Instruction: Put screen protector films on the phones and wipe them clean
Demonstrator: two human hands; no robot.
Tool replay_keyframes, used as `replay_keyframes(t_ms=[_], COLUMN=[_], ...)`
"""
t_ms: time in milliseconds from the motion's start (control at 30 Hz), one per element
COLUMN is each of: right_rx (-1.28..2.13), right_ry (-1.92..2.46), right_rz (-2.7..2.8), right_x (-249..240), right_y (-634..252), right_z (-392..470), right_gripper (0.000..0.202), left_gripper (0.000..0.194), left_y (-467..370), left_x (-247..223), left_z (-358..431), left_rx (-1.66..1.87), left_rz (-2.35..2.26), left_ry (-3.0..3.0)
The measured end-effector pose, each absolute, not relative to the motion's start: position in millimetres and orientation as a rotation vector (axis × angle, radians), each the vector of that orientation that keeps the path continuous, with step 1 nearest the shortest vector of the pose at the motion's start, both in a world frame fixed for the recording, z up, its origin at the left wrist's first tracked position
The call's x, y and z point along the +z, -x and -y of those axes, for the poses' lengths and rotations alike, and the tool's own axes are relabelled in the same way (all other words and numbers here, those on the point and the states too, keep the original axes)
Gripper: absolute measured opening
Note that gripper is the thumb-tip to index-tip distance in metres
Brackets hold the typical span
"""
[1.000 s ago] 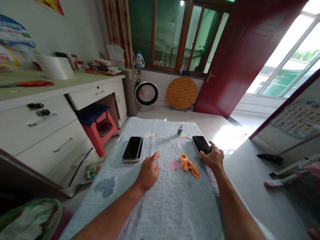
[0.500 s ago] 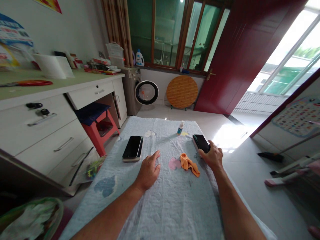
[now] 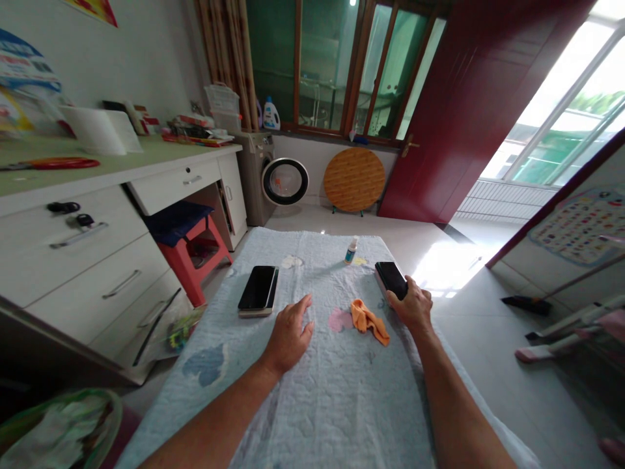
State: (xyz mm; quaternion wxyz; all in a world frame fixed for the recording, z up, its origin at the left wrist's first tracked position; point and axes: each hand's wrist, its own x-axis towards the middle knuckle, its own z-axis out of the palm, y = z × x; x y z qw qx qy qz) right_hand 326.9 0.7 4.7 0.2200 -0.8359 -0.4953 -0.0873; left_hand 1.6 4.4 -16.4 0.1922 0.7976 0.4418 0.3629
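Observation:
On the pale blue quilted cloth (image 3: pixel 322 404), my left hand (image 3: pixel 291 332) rests with its fingers apart and holds nothing. Left of it lies a black-screened phone (image 3: pixel 258 288) on top of another flat, light-edged thing. At the right edge of the cloth, my right hand (image 3: pixel 414 303) grips the near end of a second dark phone (image 3: pixel 392 279), thumb on one side and fingers on the other. A crumpled orange cloth (image 3: pixel 370 321) lies between my hands, nearer the right one. Beyond it stands a small spray bottle (image 3: pixel 350 251) with a blue label.
A desk with white drawers (image 3: pixel 88 260) runs along the left, with a red stool (image 3: pixel 193 251) beside it. Behind the covered surface are a washing machine with its door open (image 3: pixel 286 182), a round wooden board (image 3: pixel 354 180) and a dark red door (image 3: pixel 454 111). A basket (image 3: pixel 114 417) sits at lower left.

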Motion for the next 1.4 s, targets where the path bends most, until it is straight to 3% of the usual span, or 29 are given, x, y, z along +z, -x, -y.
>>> replay_keyframes(t_ms=[267, 467, 600, 700, 933, 1100, 1400], right_rx=[-0.299, -0.393, -0.248, -0.164, -0.105, -0.096, -0.056], right_ry=[2.177, 1.719, 1.506, 1.443, 1.447, 1.448, 1.481], right_rz=[1.353, 1.563, 1.835, 2.007, 2.159, 2.176, 2.191], right_x=[4.3, 21.7, 27.3, 24.1, 16.7, 15.1, 13.5], right_y=[-324.4, -293.3, -261.1, -243.9, -228.4, -228.8, -228.5], right_z=[2.6, 12.9, 19.3, 22.2, 26.0, 24.8, 24.8], right_gripper=[0.066, 0.044, 0.03, 0.028, 0.026, 0.025, 0.025], left_gripper=[0.054, 0.049, 0.046, 0.056, 0.062, 0.068, 0.076], left_y=[-1.3, 0.9, 12.0, 26.4, 53.6, 57.9, 60.1], left_x=[-12.9, 3.8, 17.4, 22.4, 24.2, 23.4, 16.7], left_z=[-3.9, 0.3, -6.6, -18.8, -37.3, -39.7, -44.3], left_rx=[1.043, 1.12, 1.157, 1.202, 0.889, 0.629, 0.561], left_rz=[-1.242, -1.318, -1.561, -1.893, -2.369, -2.413, -2.402], left_ry=[-2.324, -2.475, -2.495, -2.356, -2.118, -2.054, -1.975])
